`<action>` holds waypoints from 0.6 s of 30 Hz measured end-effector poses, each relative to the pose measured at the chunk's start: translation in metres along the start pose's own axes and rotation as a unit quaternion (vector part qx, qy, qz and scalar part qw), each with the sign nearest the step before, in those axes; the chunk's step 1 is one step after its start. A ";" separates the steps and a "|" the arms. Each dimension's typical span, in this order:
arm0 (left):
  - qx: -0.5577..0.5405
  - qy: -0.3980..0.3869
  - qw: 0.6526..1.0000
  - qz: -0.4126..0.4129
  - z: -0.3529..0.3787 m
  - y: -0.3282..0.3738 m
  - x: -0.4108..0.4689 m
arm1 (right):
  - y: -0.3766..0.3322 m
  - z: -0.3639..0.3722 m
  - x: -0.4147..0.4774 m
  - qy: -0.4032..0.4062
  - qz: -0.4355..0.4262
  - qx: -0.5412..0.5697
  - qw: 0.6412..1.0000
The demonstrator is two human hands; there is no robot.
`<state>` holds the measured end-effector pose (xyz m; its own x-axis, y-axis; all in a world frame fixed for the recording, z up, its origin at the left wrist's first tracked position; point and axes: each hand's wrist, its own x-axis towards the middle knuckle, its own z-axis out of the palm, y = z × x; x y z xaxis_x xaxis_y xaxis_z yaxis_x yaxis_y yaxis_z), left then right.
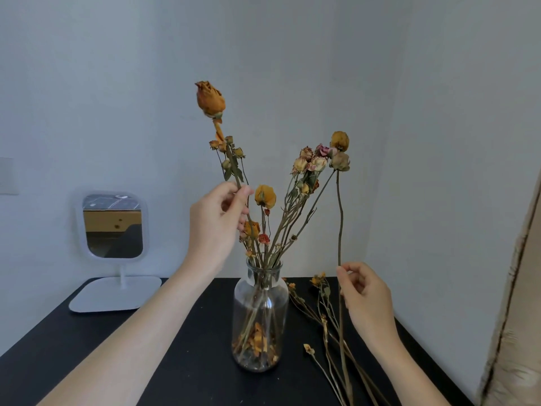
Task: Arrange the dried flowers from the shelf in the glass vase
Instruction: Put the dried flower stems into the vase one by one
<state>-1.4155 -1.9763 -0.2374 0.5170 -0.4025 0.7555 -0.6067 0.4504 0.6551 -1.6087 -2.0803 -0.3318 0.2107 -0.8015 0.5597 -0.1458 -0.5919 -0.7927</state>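
Observation:
A clear glass vase stands on the black table, with several dried stems in it and fallen petals at its bottom. My left hand pinches the stem of a tall orange dried rose above the vase's left side; that stem runs down into the vase neck. My right hand pinches a long thin stem that rises to a pale dried rose, held upright to the right of the vase. Its lower end reaches down past my hand.
Several loose dried stems lie on the table to the right of the vase. A white stand mirror sits at the back left on a flat base. A grey wall is close behind, and a beige edge stands at the right.

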 end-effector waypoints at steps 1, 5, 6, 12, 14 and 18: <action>0.006 -0.004 1.000 -0.003 0.000 0.000 0.000 | 0.001 0.000 0.000 0.000 0.001 0.000 1.000; 0.063 -0.058 0.995 -0.046 0.000 -0.011 -0.002 | 0.003 0.000 0.000 -0.001 0.004 -0.005 1.000; 0.071 -0.068 0.994 -0.056 0.000 -0.014 -0.004 | 0.003 0.000 0.001 -0.001 0.003 -0.005 1.000; 0.010 0.011 0.999 -0.029 -0.002 -0.009 0.001 | 0.004 0.001 0.002 0.005 -0.005 -0.010 1.000; 0.051 0.004 0.999 -0.017 -0.001 -0.009 0.005 | 0.004 0.002 0.002 0.004 -0.005 -0.012 1.000; 0.122 -0.024 0.992 -0.002 0.002 -0.015 0.003 | 0.005 0.003 0.002 0.001 -0.003 -0.014 1.000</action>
<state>-1.4059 -1.9858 -0.2449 0.4935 -0.4448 0.7474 -0.7361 0.2440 0.6313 -1.6068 -2.0846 -0.3359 0.2105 -0.7979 0.5648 -0.1718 -0.5989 -0.7822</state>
